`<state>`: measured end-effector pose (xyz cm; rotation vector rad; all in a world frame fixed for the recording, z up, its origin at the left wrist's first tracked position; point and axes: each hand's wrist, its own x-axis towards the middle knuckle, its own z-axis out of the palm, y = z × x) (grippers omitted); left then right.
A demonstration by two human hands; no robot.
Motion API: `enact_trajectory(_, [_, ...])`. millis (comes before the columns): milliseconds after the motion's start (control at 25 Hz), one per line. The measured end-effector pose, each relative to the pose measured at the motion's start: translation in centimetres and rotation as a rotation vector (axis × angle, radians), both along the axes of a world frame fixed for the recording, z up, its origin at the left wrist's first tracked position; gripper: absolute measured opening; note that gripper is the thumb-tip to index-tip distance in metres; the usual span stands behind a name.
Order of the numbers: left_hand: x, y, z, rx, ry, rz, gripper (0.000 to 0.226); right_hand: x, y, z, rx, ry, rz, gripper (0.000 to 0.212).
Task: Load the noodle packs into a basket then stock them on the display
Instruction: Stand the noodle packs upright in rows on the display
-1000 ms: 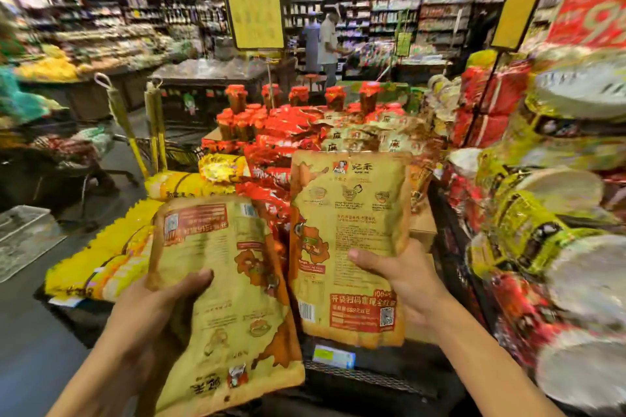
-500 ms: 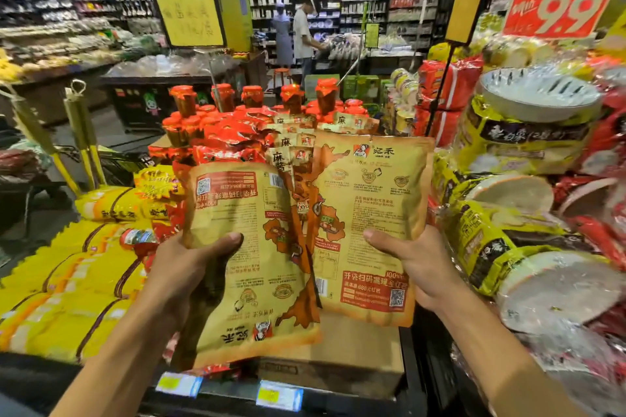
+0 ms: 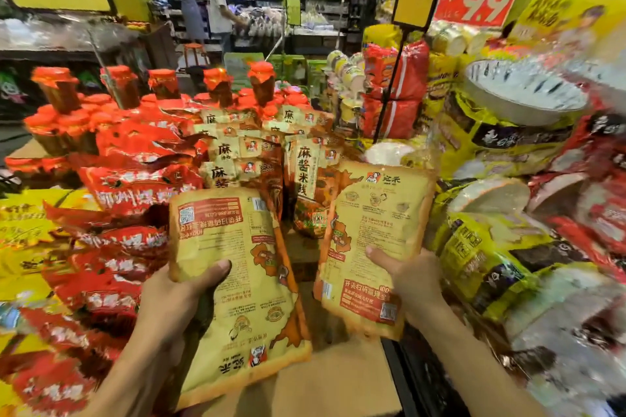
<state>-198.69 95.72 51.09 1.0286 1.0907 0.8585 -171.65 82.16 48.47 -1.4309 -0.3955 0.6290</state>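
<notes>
While hands (image 3: 288, 288) grip noodle packs (image 3: 237, 281), stocked display (image 3: 264, 152) beyond

Left hand (image 3: 176, 301) grips an upside-down yellow pack (image 3: 237, 281); right hand (image 3: 410, 281) grips another (image 3: 372, 234), near stacked packs (image 3: 305, 159).

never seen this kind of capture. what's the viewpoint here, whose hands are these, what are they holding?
No robot here: a person wears one wide-angle camera on the head, looking forward and down, so the view is theirs. The left hand grips one yellow noodle pack, printed side upside down; the right hand grips a second yellow pack, upright. Both are held apart, above a shop display where matching packs stand in rows, with red packs to the left and bowl noodles to the right.
</notes>
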Motion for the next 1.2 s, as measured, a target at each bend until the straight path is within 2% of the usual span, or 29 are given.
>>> enact_trajectory(120, [0.5,1.0,-1.6,-0.044,-0.012,-0.005,0.037,0.4,2.6,-2.2,-0.048,-0.063,-0.15,0.031])
enact_trajectory(360, [2.2,1.1,-4.1,-0.095,0.024,0.036,0.022,1.9,9.5,-6.7,-0.103,-0.11,-0.405,0.028])
enact_trajectory(480, [2.8,0.8,-5.1,-0.129,0.064,0.038,0.031,1.5,12.5,-7.2,-0.183,-0.122,-0.521,0.041])
enact_trajectory(560, [3.2,0.9,-5.5,-0.13,0.098,0.036,0.036,0.8,14.7,-7.5,-0.212,-0.127,-0.561,0.043])
enact_trajectory(680, [3.7,1.0,-5.6,-0.107,0.168,0.047,0.024,-0.7,17.5,-8.7,-0.197,-0.189,-0.514,0.043])
enact_trajectory(800, [3.7,1.1,-6.5,-0.101,0.199,0.067,0.025,-1.1,19.9,-10.0,-0.186,-0.259,-0.424,0.049])
enact_trajectory(920, [3.8,0.4,-7.0,-0.144,0.175,0.101,0.024,-0.8,20.9,-11.5,-0.263,-0.368,-0.306,0.058])
enact_trajectory(1080, [4.2,-1.0,-6.8,-0.211,0.1,0.101,0.022,0.2,19.1,-12.5,-0.317,-0.463,-0.104,0.085])
enact_trajectory(1200, [4.1,-1.6,-8.0,-0.26,0.049,0.115,0.031,1.0,17.2,-12.3,-0.253,-0.537,0.06,0.104])
